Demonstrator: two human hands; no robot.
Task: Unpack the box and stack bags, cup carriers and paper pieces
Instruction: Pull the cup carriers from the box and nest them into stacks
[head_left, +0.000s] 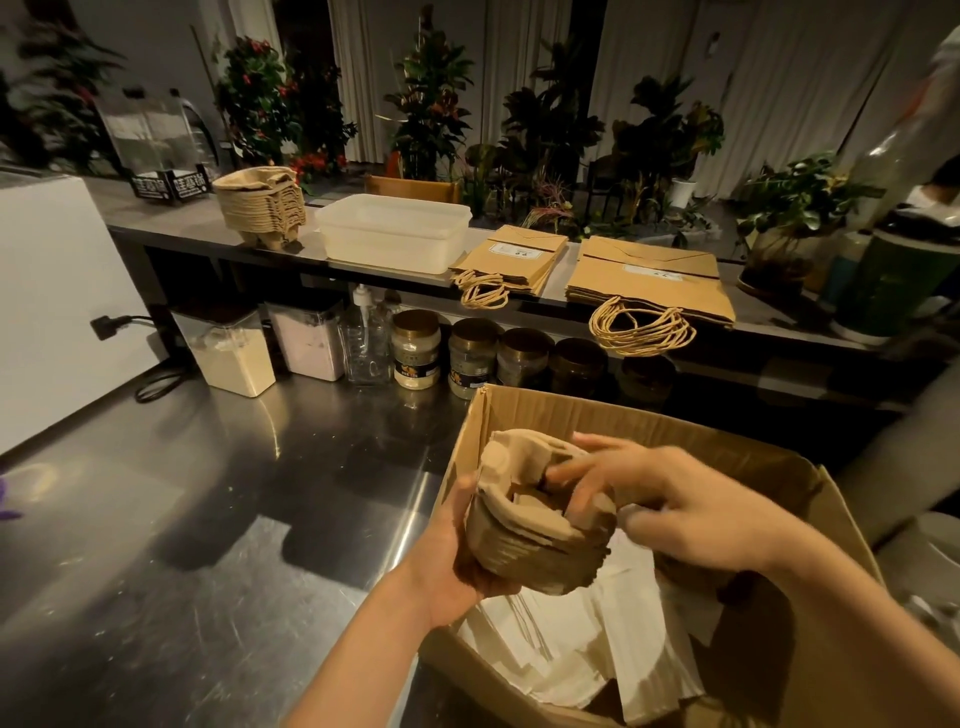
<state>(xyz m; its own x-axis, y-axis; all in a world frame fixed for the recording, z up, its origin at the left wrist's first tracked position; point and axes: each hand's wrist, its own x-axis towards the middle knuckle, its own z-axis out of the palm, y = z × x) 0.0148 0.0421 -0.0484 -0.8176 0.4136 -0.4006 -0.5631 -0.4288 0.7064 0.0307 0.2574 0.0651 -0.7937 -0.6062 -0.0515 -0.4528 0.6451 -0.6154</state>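
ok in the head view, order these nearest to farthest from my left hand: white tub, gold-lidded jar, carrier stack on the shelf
From the left hand, gripping the held carriers:
1. gold-lidded jar, under the shelf.
2. white tub, on the shelf above.
3. carrier stack on the shelf, left of the tub.

White tub (393, 232) sits on the shelf (171, 221). Jars (415, 349) and a pump bottle (365, 338) under it, plants (545, 124) behind it.

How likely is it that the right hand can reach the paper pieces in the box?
Probably yes, once it lets go: the right hand grips the cup carriers held by the left hand, above the paper pieces lying uncovered in the open box.
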